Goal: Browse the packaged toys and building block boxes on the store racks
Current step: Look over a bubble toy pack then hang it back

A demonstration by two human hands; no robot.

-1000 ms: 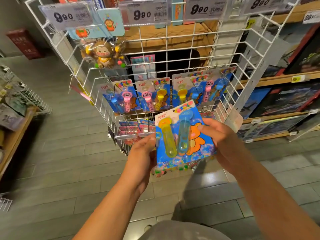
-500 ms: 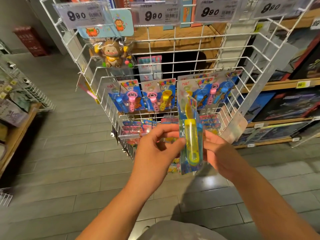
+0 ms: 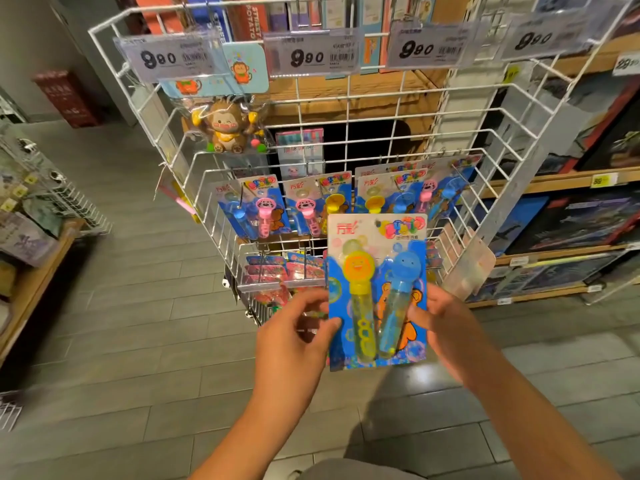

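A blue blister card of bubble wands (image 3: 377,292), one yellow and one blue tube, stands upright facing me in front of a white wire rack (image 3: 346,109). My left hand (image 3: 294,334) pinches its lower left edge with thumb on the front. My right hand (image 3: 446,330) grips its lower right edge, thumb over the blue tube. More of the same bubble wand cards (image 3: 311,206) hang on the rack's hooks behind it. A packaged brown monkey toy (image 3: 228,126) hangs at the upper left of the rack.
Price tags reading 9.90 (image 3: 311,53) line the rack's top. Wooden shelves with large toy boxes (image 3: 571,226) stand to the right. A low shelf with packets (image 3: 24,237) and a wire basket lies to the left. Grey tiled floor (image 3: 138,341) runs below.
The card went from tilted face-up to edge-on, and now stands upright with its front toward me. Both hands shifted down to its lower edges.
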